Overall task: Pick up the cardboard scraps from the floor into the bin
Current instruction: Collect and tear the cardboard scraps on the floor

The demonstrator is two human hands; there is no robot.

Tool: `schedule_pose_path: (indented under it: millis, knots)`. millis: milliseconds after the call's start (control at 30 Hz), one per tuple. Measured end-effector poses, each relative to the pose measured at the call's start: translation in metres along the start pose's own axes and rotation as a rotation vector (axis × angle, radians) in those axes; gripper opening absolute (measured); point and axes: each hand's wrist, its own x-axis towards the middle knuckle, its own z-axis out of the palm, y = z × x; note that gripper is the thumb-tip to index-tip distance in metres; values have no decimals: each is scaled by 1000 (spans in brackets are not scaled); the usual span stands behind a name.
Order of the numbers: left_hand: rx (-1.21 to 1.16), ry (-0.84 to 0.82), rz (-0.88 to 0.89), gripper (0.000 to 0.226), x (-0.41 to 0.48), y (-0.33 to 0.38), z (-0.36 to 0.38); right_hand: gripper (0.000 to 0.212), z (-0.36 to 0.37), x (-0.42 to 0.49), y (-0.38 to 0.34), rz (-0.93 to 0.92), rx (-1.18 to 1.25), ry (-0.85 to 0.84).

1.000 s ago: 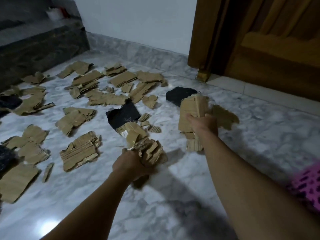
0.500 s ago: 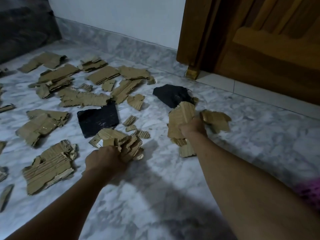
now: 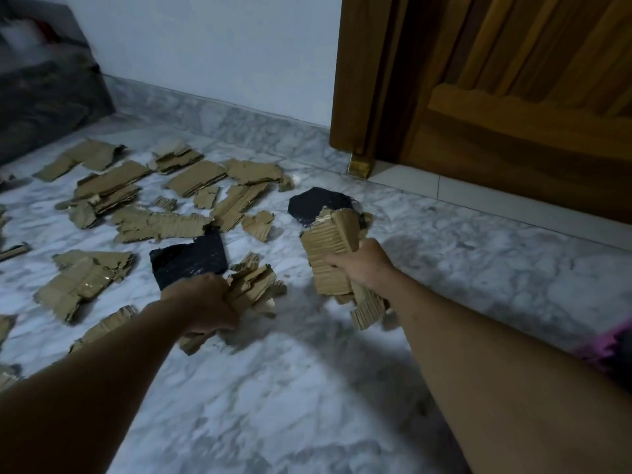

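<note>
Still holding tight, as a second ago, a crumpled bunch of scraps [image 3: 254,289] in the left hand [image 3: 205,304] and a folded stack [image 3: 328,258] in the right hand [image 3: 367,265], with many more on the floor [image 3: 307,398] and no bin visible.

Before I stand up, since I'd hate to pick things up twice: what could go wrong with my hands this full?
The right hand grips a tall cardboard stack; pieces hanging below it could slip out. The left hand clutches a ragged bundle with loose ends that may drop. No bin is in view, so the carry may be long.
</note>
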Motion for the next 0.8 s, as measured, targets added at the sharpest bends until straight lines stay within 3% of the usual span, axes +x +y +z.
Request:
schedule_pose_path:
  millis: [167, 300, 400, 467, 567, 667, 800]
  knots:
    - [-168, -100, 4, 40, 29, -7, -22, 66, -30, 21, -12, 31, -172, -91]
    - [-54, -93, 2, 62, 39, -12, -5, 102, -32, 35, -7, 33, -418, -129]
    - [-82, -185, -38, 85, 43, -17, 16, 110, -15, 50, -6, -8, -443, -178]
    - [-88, -152, -62, 94, 43, -16, 28, 101, 2, 56, -3, -10, -411, -237]
    - [-26, -29, -110, 84, 41, -9, 36, 68, 25, 55, 9, -49, -362, -194]
    - [30, 49, -132, 74, 42, -4, 40, 59, 36, 48, 15, -64, -342, -101]
    - [-39, 120, -114, 69, 45, -14, 41, 53, 37, 51, 18, 4, -213, -155]
